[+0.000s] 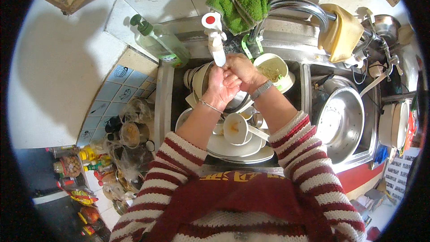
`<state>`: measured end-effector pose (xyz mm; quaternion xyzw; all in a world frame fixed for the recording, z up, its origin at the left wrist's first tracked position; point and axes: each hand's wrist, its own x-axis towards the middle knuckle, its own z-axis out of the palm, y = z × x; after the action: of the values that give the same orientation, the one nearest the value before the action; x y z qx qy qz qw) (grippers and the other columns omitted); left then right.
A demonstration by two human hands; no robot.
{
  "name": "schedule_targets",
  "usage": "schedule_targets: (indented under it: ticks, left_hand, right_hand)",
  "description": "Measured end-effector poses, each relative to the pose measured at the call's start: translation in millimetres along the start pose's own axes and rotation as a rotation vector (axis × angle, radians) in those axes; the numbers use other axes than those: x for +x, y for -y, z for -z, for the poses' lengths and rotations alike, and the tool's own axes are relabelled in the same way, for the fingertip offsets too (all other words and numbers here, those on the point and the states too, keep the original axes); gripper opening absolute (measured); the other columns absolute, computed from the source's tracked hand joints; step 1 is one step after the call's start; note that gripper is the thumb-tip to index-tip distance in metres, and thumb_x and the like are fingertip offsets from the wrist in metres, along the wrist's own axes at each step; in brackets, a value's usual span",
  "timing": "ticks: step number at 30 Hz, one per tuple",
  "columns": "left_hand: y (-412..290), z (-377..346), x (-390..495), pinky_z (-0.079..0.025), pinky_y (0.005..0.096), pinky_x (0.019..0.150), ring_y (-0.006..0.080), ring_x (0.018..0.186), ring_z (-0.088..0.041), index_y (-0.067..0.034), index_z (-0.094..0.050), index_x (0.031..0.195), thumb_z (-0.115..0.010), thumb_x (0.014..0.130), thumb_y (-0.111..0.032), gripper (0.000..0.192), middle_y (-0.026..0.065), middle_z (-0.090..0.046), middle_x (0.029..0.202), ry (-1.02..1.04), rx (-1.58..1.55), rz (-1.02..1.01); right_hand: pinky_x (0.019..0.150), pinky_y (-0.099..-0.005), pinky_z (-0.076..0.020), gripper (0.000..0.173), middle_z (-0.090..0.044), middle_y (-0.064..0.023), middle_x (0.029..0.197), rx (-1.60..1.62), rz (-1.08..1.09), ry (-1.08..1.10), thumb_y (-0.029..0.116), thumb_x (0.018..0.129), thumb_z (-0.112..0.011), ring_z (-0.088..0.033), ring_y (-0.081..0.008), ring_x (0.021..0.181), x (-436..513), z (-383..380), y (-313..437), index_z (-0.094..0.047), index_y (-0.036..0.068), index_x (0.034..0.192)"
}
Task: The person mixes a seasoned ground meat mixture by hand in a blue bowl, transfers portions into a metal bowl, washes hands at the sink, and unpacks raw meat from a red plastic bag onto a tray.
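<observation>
My left hand [221, 89] and my right hand [244, 71] are pressed together under the spout of a white plastic tap [216, 45]. The right lies over the left's fingers, and I see no object in either. Both hands look wet. Below them a metal bowl [238, 102] rests among stacked pale bowls [198, 82] in the left sink basin. Nearer me are a white ladle-like bowl with a handle [235, 128], stained inside, and several white plates [235, 149]. Right of my right hand stands a pale container [284, 61] with noodle-like scraps in it.
A green-pump soap bottle [163, 45] stands at the back left. A green cloth [238, 5] hangs beside the curved metal faucet [299, 5]; a yellow cloth [341, 32] hangs farther right. The right basin holds a large steel basin [341, 127]. Bottles and bags [126, 161] crowd the left.
</observation>
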<state>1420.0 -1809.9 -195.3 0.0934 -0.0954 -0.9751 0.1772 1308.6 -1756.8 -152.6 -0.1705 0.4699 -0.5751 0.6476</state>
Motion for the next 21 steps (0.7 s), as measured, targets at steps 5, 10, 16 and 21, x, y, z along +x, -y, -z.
schedule_targets:
  ticks: [5,10,16,21]
  left_hand:
    - [12,-5,7,-0.029,0.0244,0.048,0.0092,0.051,-0.034,-0.008,-0.048,0.082,-0.048,0.096,-0.018,0.017,-0.0022,-0.034,0.063,0.241,-0.292,-0.027]
    - [15,-43,18,-0.032,0.026,0.054,0.0116,0.064,-0.037,0.003,-0.043,0.142,-0.057,0.091,-0.026,0.06,-0.001,-0.036,0.076,0.44,-0.465,0.061]
    - [12,-25,43,-0.033,0.0229,0.051,0.0118,0.069,-0.038,0.003,-0.051,0.13,-0.061,0.091,-0.034,0.054,0.0013,-0.039,0.079,0.291,-0.3,-0.226]
    - [6,-24,49,-0.029,0.0224,0.045,0.0103,0.058,-0.037,-0.002,-0.056,0.105,-0.056,0.097,-0.03,0.029,-0.0006,-0.039,0.07,0.01,0.069,-0.45]
  right_hand:
    - [0.049,-0.0281,-0.0489,0.017,-0.061,-0.0093,0.072,0.366,-0.115,0.356,0.012,0.083,-0.056,-0.059,-0.0175,0.057,20,22,-2,-0.062,-0.001,0.092]
    - [0.058,-0.0321,-0.0501,0.043,-0.064,-0.016,0.083,0.734,-0.047,0.584,0.03,0.082,-0.058,-0.061,-0.0241,0.068,25,13,-14,-0.06,-0.003,0.108]
    - [0.061,-0.0397,-0.0494,0.056,-0.063,-0.0189,0.085,0.856,0.148,0.532,0.042,0.078,-0.055,-0.06,-0.0306,0.07,29,-9,-33,-0.058,-0.002,0.113]
    - [0.063,-0.0445,-0.0498,0.06,-0.062,-0.0208,0.086,0.912,0.04,0.378,0.046,0.078,-0.051,-0.06,-0.0337,0.071,24,-15,-36,-0.057,-0.001,0.115]
